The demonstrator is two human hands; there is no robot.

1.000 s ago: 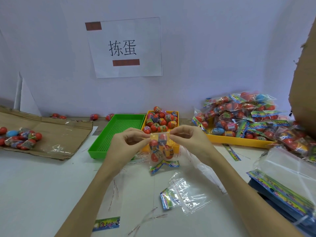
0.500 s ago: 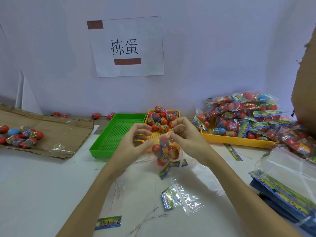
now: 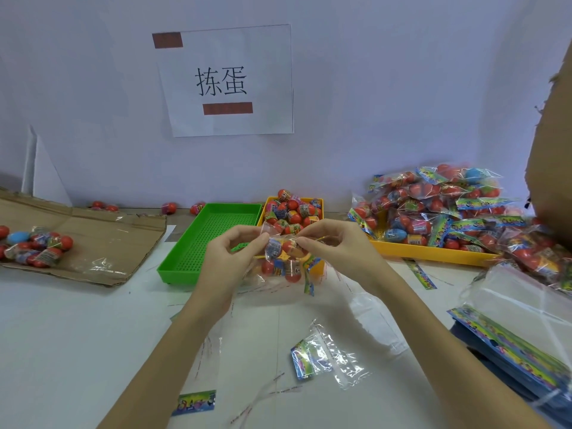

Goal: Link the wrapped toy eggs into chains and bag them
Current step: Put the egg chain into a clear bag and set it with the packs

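A clear plastic bag of wrapped toy eggs (image 3: pixel 283 261) hangs between my hands above the white table, its coloured header strip dangling at the lower right. My left hand (image 3: pixel 230 258) pinches the bag's top from the left. My right hand (image 3: pixel 332 247) pinches it from the right, fingers curled at the opening. Behind the bag, a small yellow tray (image 3: pixel 318 203) holds several loose wrapped eggs (image 3: pixel 291 212).
An empty green tray (image 3: pixel 188 267) sits left of centre. A long yellow tray (image 3: pixel 433 253) at the right is piled with filled bags (image 3: pixel 439 209). Flattened cardboard (image 3: pixel 102 239) with more eggs (image 3: pixel 34 246) lies left. Empty bags (image 3: pixel 325 356) lie in front; a stack of bags (image 3: pixel 520 320) sits right.
My hands have turned the bag of eggs and drawn closer at its top; the header strip has swung from under the bag to its lower right.
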